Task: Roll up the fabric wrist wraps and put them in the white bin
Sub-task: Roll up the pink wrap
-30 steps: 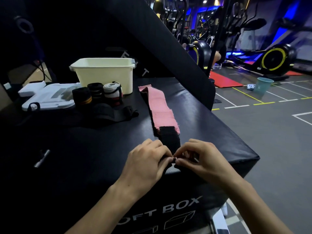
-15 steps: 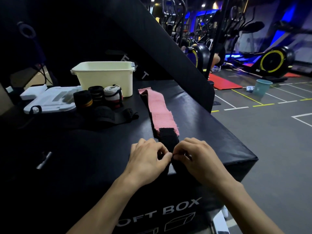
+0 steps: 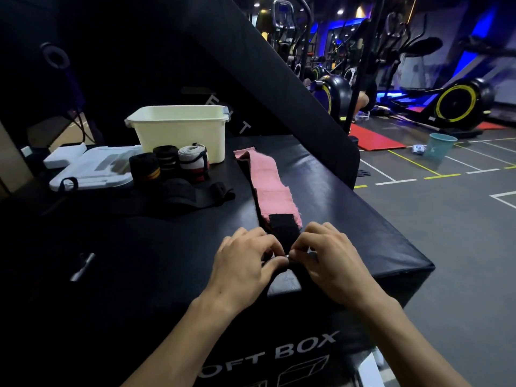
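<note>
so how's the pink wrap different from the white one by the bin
The pink wrap lies stretched out flat along the black box; the white wrap is already a tight roll, standing on end. The left hand and right hand pinch the pink wrap's black end; nothing touches the white wrap. Neither is in the white bin yet.

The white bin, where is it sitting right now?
In the head view the white bin stands at the far left of the black box top, just behind three rolled wraps and left of the pink wrap's far end.
</note>
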Action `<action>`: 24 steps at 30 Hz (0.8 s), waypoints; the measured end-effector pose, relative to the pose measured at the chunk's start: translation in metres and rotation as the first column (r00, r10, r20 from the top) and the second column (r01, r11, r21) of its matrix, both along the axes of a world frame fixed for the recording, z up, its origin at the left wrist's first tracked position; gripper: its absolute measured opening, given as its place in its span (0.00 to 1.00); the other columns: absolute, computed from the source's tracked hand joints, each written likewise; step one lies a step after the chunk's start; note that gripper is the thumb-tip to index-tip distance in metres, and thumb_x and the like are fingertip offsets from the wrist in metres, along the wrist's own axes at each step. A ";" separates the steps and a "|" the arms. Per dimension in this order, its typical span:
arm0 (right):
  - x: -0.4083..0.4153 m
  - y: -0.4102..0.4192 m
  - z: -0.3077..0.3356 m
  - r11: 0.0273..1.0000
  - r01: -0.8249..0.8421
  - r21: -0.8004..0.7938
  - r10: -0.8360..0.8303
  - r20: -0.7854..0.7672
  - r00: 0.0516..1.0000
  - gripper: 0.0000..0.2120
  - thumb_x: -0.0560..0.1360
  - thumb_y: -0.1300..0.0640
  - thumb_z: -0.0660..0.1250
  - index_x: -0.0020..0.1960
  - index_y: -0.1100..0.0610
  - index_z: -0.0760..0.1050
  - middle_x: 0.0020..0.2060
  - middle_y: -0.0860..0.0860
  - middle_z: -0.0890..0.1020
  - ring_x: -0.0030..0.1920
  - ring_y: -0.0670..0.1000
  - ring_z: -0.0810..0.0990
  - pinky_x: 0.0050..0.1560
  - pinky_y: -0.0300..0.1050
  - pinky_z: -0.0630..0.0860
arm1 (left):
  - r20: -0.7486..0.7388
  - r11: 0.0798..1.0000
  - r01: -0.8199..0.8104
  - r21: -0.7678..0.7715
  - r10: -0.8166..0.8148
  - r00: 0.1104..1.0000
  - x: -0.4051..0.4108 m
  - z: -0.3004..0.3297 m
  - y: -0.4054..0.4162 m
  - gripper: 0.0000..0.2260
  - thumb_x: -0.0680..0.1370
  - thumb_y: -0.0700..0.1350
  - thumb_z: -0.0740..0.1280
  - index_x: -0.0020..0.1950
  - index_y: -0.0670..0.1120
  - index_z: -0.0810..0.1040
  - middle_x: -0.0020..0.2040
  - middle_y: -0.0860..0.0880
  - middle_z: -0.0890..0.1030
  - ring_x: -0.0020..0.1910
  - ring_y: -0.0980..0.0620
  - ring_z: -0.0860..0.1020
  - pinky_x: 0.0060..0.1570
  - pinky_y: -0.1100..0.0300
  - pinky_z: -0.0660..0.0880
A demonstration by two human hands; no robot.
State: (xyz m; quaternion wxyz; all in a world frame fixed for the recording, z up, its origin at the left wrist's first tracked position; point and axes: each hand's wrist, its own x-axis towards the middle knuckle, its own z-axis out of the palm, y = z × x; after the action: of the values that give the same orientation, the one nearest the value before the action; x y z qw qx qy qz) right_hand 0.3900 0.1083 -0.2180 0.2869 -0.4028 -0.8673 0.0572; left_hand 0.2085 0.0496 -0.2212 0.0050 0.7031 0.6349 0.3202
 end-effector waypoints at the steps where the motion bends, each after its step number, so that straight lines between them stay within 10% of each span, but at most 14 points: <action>1: 0.001 -0.002 -0.003 1.000 -0.018 0.021 0.018 -0.030 0.999 0.01 0.75 0.50 0.72 0.46 0.46 0.82 0.41 0.40 0.77 0.44 0.48 0.74 0.44 0.53 0.74 | 0.005 1.000 0.001 -0.010 -0.001 1.000 -0.001 -0.001 0.001 0.10 0.77 0.63 0.69 0.49 0.58 0.81 0.44 0.59 0.76 0.46 0.58 0.70 0.49 0.60 0.64; 13: 0.007 0.001 -0.009 0.999 -0.030 0.023 0.033 -0.118 0.992 0.06 0.73 0.51 0.76 0.44 0.45 0.79 0.40 0.39 0.79 0.43 0.40 0.75 0.50 0.52 0.73 | 0.153 1.000 -0.005 -0.008 0.006 0.988 0.000 0.001 0.008 0.06 0.76 0.59 0.73 0.46 0.58 0.85 0.40 0.61 0.82 0.44 0.59 0.78 0.52 0.55 0.75; 19: 0.009 0.000 -0.010 0.999 -0.032 -0.036 0.024 -0.198 0.980 0.05 0.72 0.48 0.77 0.43 0.46 0.81 0.37 0.41 0.79 0.38 0.38 0.76 0.40 0.30 0.67 | 0.208 1.000 0.014 0.020 -0.018 0.978 0.005 0.001 0.001 0.06 0.75 0.53 0.74 0.50 0.55 0.85 0.44 0.59 0.86 0.45 0.58 0.83 0.47 0.54 0.80; 24: 0.017 -0.004 -0.008 0.991 -0.107 -0.078 0.089 -0.206 0.975 0.05 0.75 0.47 0.74 0.45 0.46 0.81 0.37 0.42 0.80 0.40 0.44 0.79 0.39 0.39 0.74 | 0.259 0.998 0.062 -0.028 -0.053 0.964 0.005 0.003 -0.003 0.03 0.76 0.50 0.75 0.49 0.55 0.86 0.41 0.60 0.85 0.42 0.62 0.82 0.47 0.60 0.77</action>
State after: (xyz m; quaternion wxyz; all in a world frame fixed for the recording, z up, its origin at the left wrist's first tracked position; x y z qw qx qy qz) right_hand 0.4073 0.1044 -0.2260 0.3521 -0.3639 -0.8491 0.1503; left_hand 0.2135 0.0465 -0.2186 0.1096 0.6732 0.6138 0.3974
